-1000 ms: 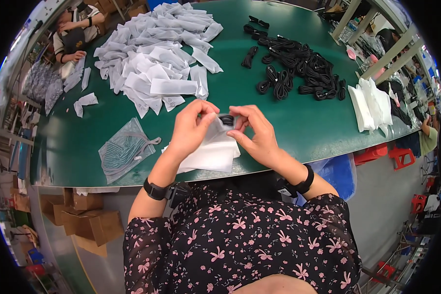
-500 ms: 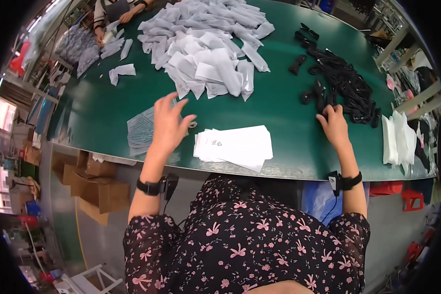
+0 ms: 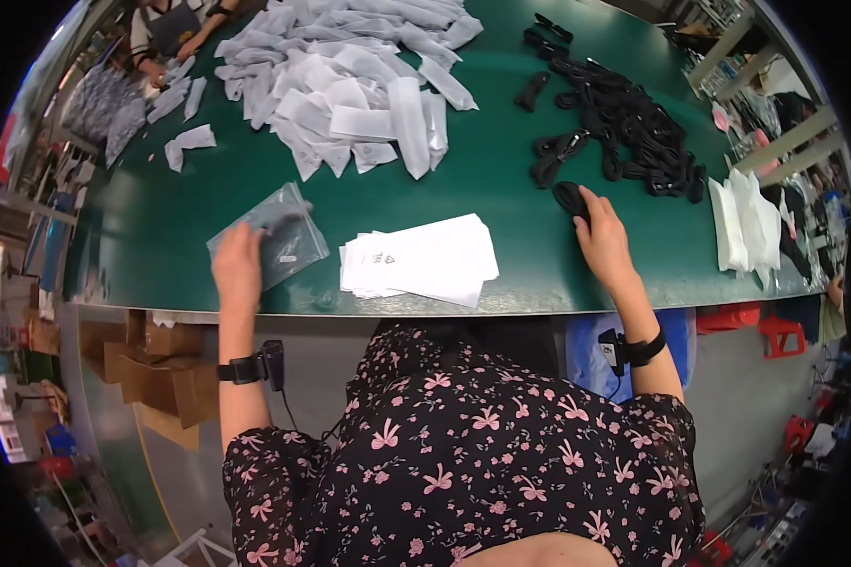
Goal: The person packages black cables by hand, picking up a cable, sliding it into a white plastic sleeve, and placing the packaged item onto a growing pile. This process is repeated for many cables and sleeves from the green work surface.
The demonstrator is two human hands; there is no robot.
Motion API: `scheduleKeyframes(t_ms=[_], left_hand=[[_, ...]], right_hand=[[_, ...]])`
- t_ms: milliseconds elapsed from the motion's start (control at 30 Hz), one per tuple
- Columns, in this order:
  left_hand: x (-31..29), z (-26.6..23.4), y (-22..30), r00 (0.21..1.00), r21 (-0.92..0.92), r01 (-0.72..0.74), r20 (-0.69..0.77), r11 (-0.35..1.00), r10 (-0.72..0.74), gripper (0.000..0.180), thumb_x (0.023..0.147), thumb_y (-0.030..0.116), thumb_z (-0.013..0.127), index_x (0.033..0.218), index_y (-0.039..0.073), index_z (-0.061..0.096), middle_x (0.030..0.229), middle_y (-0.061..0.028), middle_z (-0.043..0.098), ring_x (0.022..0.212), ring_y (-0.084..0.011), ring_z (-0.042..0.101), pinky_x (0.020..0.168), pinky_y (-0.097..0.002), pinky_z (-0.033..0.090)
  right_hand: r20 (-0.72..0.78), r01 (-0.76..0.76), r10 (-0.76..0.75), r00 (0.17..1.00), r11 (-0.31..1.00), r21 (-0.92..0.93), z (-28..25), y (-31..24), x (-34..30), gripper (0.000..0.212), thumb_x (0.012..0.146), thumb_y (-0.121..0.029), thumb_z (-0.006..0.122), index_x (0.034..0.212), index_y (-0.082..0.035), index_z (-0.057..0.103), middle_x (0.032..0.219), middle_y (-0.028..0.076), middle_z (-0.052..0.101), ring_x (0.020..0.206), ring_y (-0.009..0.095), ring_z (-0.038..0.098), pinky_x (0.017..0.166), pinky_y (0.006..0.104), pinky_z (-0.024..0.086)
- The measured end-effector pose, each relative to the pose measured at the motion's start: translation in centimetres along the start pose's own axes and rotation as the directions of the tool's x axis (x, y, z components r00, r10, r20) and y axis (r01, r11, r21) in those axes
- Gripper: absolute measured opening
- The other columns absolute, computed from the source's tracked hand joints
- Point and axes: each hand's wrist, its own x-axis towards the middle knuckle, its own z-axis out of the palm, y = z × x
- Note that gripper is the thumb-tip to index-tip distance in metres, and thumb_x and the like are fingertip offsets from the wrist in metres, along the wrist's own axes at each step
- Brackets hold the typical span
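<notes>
Hands well apart: L hand [image 3: 237, 265] over clear bag [image 3: 298, 241], mid-L of frame, fingers curled, can't tell if pinching; R hand [image 3: 603, 238] gripping coiled blk cable [image 3: 565, 196], R of ctr. White flat stack [image 3: 430, 260] btwn them on green counter [image 3: 529, 279]; pouch pile [image 3: 350, 90] upper L-ctr, cable heap [image 3: 633, 123] upper R.

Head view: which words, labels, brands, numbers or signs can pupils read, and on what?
None can be read clearly.
White stack: dark printed marks, too small.
Clear bag: small pale label, blurred.
White pile: faint marks, too small.
</notes>
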Motion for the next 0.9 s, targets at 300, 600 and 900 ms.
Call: scheduleKeyframes(t_ms=[300, 600, 900], left_hand=[[0.8, -2.1, 6.7, 0.996, -0.149, -0.076, 0.033, 0.986, 0.082, 0.069, 0.071, 0.031, 0.081, 0.13, 0.008, 0.054, 0.134, -0.02, 0.046, 0.122, -0.04, 0.043, 0.098, -0.0534, 0.037], [0.3, -0.4, 19.5, 0.8, -0.462, -0.398, 0.248, 0.792, 0.547, 0.095, 0.065, 0.038, 0.084, 0.145, 0.012, 0.039, 0.138, -0.0195, 0.045, 0.13, -0.0414, 0.04, 0.11, -0.0567, 0.029], [0.1, -0.9, 21.3, 0.889, -0.452, -0.319, 0.163, 0.833, 0.428, 0.072, 0.075, 0.029, 0.079, 0.134, 0.002, 0.047, 0.127, -0.0198, 0.051, 0.119, -0.0366, 0.049, 0.101, -0.0523, 0.039]], right_hand=[[-0.012, -0.022, 0.022, 1.0, 0.997, 0.072, 0.2, -1.4, -0.8, 0.043, 0.086, -0.005, 0.064, 0.128, -0.002, 0.054, 0.103, 0.02, 0.06, 0.091, 0.041, 0.06, 0.079, 0.0435, 0.05], [-0.061, -0.055, 0.056, 0.997, 0.998, 0.021, 1.5, -1.9, -1.4, 0.041, 0.085, -0.008, 0.066, 0.124, -0.001, 0.056, 0.1, 0.018, 0.06, 0.089, 0.04, 0.061, 0.075, 0.0441, 0.05], [-0.133, -0.082, 0.087, 0.987, 0.996, 0.04, 2.0, -2.1, -1.4, 0.037, 0.085, -0.011, 0.067, 0.12, -0.001, 0.058, 0.1, 0.016, 0.061, 0.087, 0.037, 0.062, 0.074, 0.0423, 0.051]])
